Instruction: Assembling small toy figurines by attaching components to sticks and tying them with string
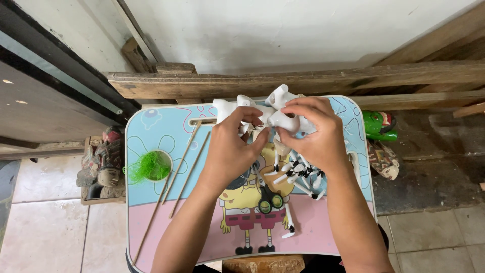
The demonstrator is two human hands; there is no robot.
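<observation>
Both my hands are raised over a small lap table (151, 222) with a cartoon print in blue and pink. My left hand (230, 149) and my right hand (313, 134) together grip a cluster of white plastic figure parts (283, 119), fingers pinched around the pieces. Under my right hand lies a heap of small white pieces with black tips (302, 177). One more white piece (289, 222) rests lower on the pink area. A pair of scissors with green handles (268, 199) lies on the table between my forearms.
A tuft of green fibre (149, 167) sits in the table's cup hole. Two thin wooden sticks (184, 164) lie beside it. Carved painted masks (103, 164) rest on the floor at left; a green mask (380, 125) is at right. Rough wooden planks (283, 81) run behind.
</observation>
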